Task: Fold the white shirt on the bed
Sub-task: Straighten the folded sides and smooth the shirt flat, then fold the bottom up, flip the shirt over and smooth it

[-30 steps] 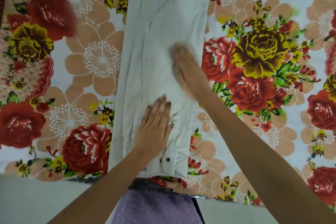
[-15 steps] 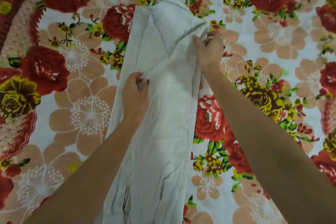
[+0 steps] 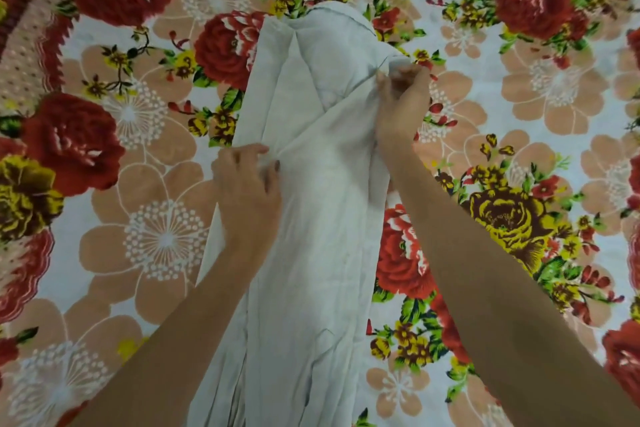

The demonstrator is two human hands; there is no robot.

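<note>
Head view, left hand (image 3: 247,189) and right hand (image 3: 401,102) pinching white shirt (image 3: 311,253) edges, floral bed (image 3: 138,253)

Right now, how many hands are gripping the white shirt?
2. The left hand pinches the white shirt at its left edge, midway up. The right hand grips the right edge, farther up near the top. Both are fully visible.

Bed (image 3: 519,97) covered by a floral sheet: red, yellow and peach blooms on a white ground. White shirt (image 3: 311,236) lies directly on it as a long, narrow, wrinkled strip down the middle, its near end running off the lower frame edge.
</note>
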